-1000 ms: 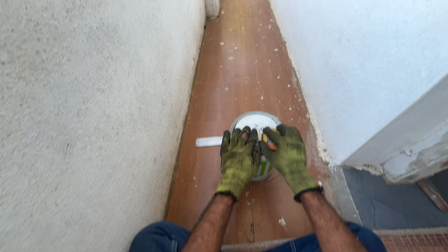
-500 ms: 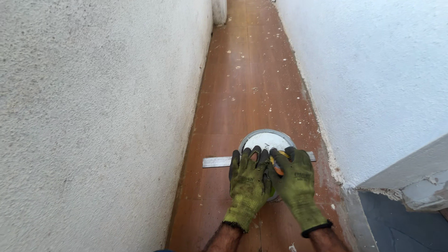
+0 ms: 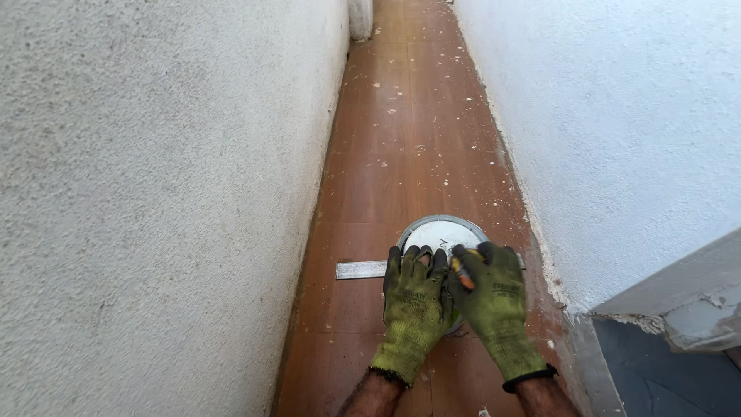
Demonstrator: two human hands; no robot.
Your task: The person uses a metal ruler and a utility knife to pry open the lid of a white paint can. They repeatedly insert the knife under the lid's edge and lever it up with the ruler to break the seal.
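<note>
My left hand (image 3: 415, 303) lies flat, fingers together, on the round white disc (image 3: 441, 232) on the brown floor (image 3: 401, 147). Beside it, my right hand (image 3: 494, 301) presses down too, pinching something small and orange (image 3: 461, 272). A metal ruler (image 3: 361, 269) crosses the disc, sticking out toward the left wall (image 3: 154, 193). No mark shows on the disc yet. I see no packages or signs.

the floor (image 3: 401, 154) runs between a wall (image 3: 154, 193) on the left and a wall (image 3: 617, 116) on the right. a round lid (image 3: 441, 230) lies on the floor. a flat ruler (image 3: 360, 269) lies across it, sticking out left. the left hand (image 3: 414, 305) and right hand (image 3: 494, 305) rest side by side on the lid's near part.
</note>
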